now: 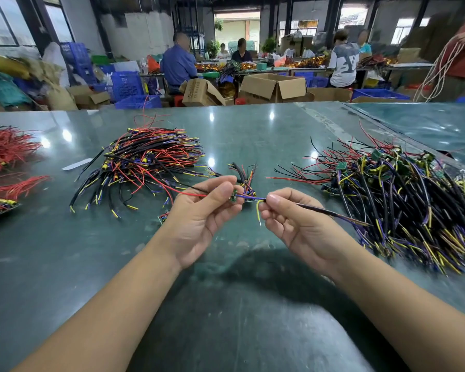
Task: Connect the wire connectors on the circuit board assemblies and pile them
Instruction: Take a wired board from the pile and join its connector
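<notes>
— How should the worker be seating this connector?

— By keeping the small green circuit board (233, 196) steady and pushing the sleeved wire lead (317, 209) straight in, not at an angle.

— And the hands?

— The left hand (202, 210) is pinching the board, fingers curled, above the green table (226, 304). The right hand (293, 221) is pinching the lead near its tip. Both piles are lying well apart: wire pile (151, 162) left, assembly pile (403, 200) right.

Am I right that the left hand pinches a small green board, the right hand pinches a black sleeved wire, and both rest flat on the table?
Not quite. In the head view the left hand and right hand are raised above the table, not resting flat. The green board and sleeved wire are pinched as said.
</notes>
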